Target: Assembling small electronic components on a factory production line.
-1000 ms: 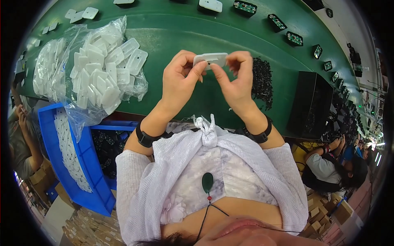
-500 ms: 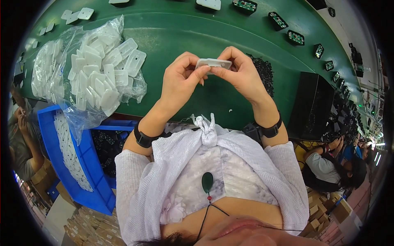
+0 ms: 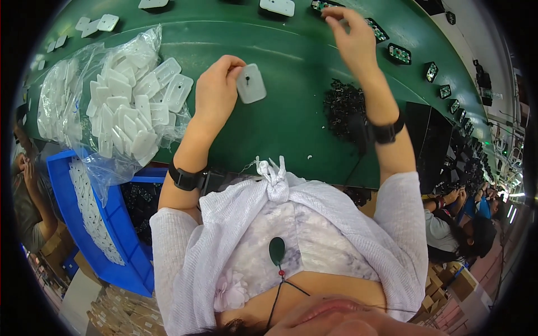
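Observation:
My left hand is closed on the edge of a white plastic cover. The cover is a flat rounded rectangle, with a small black part near its upper middle. Stretched far forward, my right hand is open, its thumb and fingers apart and nothing visible between them. Its fingertips come close to a black case with a green circuit board at the far edge of view; whether they touch it I cannot tell. A pile of small black parts lies on the green work surface beside my right forearm.
A clear plastic bag spills many white covers at the left. A blue bin stands below it. Several open black cases curve along the far right. A black box sits at the right edge.
My hands have parted. The left moved slightly left with the cover, which now lies flatter to view. My right hand let go of it and went forward and right toward the black cases.

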Demonstrator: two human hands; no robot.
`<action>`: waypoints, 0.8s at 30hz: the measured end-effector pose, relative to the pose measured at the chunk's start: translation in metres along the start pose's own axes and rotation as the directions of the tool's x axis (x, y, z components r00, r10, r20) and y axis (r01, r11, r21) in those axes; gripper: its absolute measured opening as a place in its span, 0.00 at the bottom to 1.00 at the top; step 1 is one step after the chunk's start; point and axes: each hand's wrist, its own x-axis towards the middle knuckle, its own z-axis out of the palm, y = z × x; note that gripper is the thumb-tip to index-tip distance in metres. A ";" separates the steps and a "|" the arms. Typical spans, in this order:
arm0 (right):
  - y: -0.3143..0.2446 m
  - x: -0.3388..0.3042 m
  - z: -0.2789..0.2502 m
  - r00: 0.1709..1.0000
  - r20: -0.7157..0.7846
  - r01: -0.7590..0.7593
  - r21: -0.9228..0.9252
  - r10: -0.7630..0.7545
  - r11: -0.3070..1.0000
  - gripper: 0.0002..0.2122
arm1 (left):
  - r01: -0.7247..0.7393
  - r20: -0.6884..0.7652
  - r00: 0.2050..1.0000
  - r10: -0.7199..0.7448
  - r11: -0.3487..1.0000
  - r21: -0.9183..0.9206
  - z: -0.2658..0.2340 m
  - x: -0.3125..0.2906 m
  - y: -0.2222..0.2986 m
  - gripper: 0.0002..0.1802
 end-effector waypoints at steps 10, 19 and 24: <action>0.041 0.035 0.011 0.991 0.044 -0.109 -0.240 0.123 0.965 0.16 | -0.163 0.017 0.984 0.177 0.854 0.495 0.003 -0.009 0.014 0.22; -0.023 -0.045 -0.014 0.896 0.436 -0.015 -0.161 0.085 0.987 0.16 | -0.353 0.136 0.935 0.327 0.845 0.402 0.004 -0.037 0.017 0.33; -0.042 -0.061 -0.020 0.895 0.441 0.117 -0.090 -0.065 0.989 0.19 | -0.362 0.151 0.932 0.329 0.869 0.339 0.003 -0.039 0.017 0.33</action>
